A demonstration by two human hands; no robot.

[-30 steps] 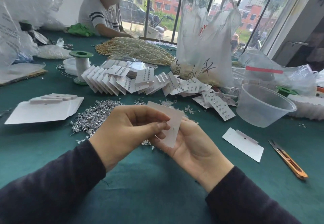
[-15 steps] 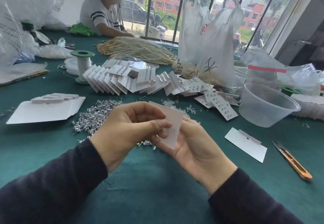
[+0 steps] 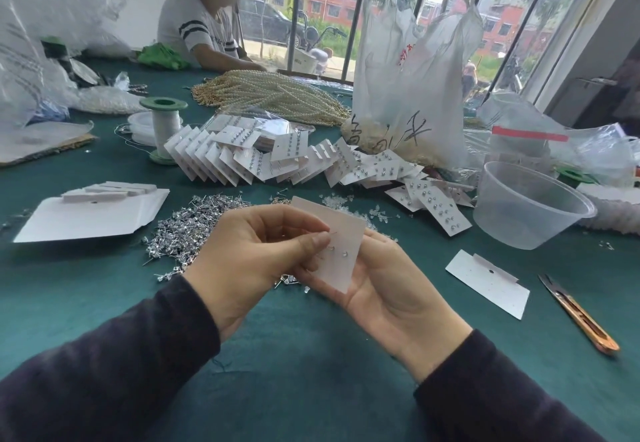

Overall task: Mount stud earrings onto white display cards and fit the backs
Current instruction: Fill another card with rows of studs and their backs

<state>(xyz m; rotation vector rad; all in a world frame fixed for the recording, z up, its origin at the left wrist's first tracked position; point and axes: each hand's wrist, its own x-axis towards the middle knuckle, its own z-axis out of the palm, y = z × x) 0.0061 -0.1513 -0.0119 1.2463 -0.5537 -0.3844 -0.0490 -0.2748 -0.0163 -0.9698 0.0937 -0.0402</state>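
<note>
A white display card [image 3: 341, 233] stands upright in my right hand [image 3: 382, 282], whose fingers curl behind it. Two small studs sit in the card near its middle. My left hand [image 3: 256, 254] pinches a stud earring between thumb and forefinger, its thin post pointing at the card's face. A heap of loose silver studs [image 3: 187, 227] lies on the green table just behind my left hand. Small clear earring backs [image 3: 346, 204] are scattered beyond the card.
Filled cards [image 3: 263, 157] fan across the table's middle. Blank cards lie at left [image 3: 93, 213] and right [image 3: 488, 282]. A clear plastic bowl [image 3: 530, 206], orange snips [image 3: 578, 313], a green spool [image 3: 162, 130], pearl strands [image 3: 277, 95] and plastic bags [image 3: 412, 78] surround them. A person [image 3: 201, 22] sits across.
A second stud now shows in the card beside the first. My left hand has lifted slightly and pinches another stud at the card's face. The card stays in my right hand.
</note>
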